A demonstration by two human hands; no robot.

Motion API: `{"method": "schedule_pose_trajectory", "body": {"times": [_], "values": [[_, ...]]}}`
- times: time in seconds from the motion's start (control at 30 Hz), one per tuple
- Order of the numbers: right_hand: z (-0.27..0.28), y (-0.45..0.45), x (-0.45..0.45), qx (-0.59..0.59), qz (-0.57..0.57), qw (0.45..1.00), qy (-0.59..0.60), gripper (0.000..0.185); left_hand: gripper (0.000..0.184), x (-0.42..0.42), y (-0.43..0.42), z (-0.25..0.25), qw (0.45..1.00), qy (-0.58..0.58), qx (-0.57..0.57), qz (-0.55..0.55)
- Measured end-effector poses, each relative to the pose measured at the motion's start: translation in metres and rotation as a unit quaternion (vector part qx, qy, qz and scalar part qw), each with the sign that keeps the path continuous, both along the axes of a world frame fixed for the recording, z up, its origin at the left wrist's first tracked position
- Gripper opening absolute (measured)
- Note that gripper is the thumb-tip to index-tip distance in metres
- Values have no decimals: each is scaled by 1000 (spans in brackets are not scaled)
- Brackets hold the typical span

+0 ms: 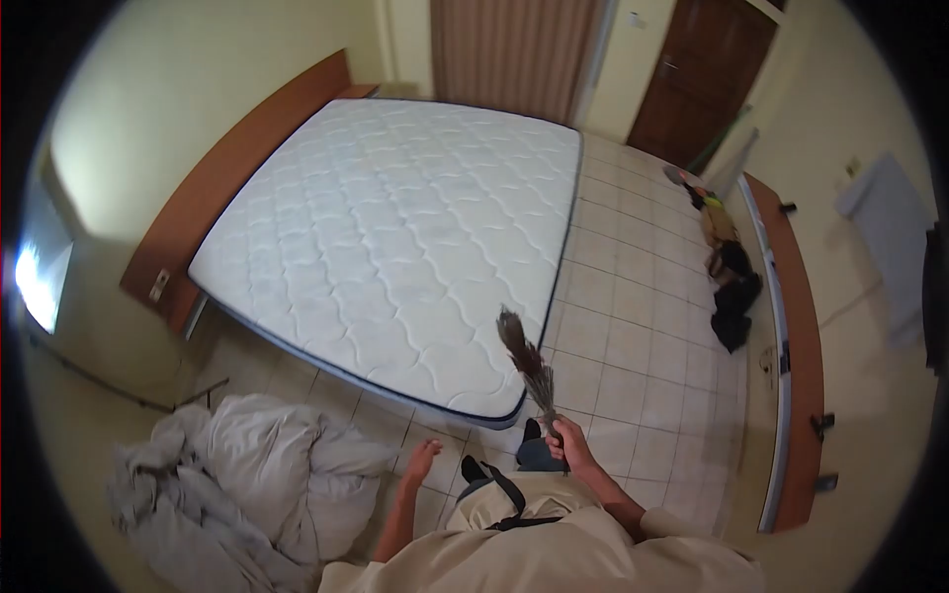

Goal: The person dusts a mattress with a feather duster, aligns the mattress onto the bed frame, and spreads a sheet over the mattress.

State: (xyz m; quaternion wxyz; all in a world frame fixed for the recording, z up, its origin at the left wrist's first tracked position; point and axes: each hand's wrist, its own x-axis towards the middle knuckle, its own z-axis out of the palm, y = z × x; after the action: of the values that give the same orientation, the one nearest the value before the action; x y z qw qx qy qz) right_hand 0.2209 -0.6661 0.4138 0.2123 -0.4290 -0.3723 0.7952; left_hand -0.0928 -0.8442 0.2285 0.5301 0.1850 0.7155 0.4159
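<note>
My right hand [573, 445] is wrapped round the lower end of a brown and grey feather duster [529, 371]. Its dark tip points up and forward, over the near right corner of a bare white quilted mattress [395, 247]. From this angle I cannot tell whether the tip touches the mattress. My left hand [423, 460] hangs low at my left side with its fingers loosely apart and nothing in them. It is between the mattress's near edge and a crumpled heap of light grey bedding [267, 474].
A wooden headboard [237, 168] runs along the left wall. Bags and dark items [730, 262] lie on the tiled floor [623, 296] by the right wall, below a wooden shelf [796, 346]. At the back are a brown curtain [514, 59] and a dark door [702, 79].
</note>
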Motion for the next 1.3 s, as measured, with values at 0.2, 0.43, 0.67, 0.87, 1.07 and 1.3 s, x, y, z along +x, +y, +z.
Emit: {"method": "schedule_pose_trajectory", "body": {"times": [0.2, 0.43, 0.67, 0.87, 1.07, 1.3], "values": [[52, -2, 28, 9, -49, 987, 152, 30, 48, 80, 55, 104, 952, -153, 95, -249], [37, 46, 94, 95, 96, 983, 124, 24, 48, 171, 147, 173, 871, -240, 33, -427], [47, 125, 206, 158, 191, 964, 95, 20, 36, 271, 313, 180, 859, -185, 68, -473], [49, 187, 307, 271, 301, 907, 116, 18, 32, 350, 420, 214, 818, -187, 123, -529], [47, 213, 388, 225, 237, 927, 185, 12, 33, 427, 446, 209, 657, -255, 11, -709], [68, 279, 418, 223, 181, 952, 109, 20, 21, 503, 531, 183, 503, -245, 85, -824]]}}
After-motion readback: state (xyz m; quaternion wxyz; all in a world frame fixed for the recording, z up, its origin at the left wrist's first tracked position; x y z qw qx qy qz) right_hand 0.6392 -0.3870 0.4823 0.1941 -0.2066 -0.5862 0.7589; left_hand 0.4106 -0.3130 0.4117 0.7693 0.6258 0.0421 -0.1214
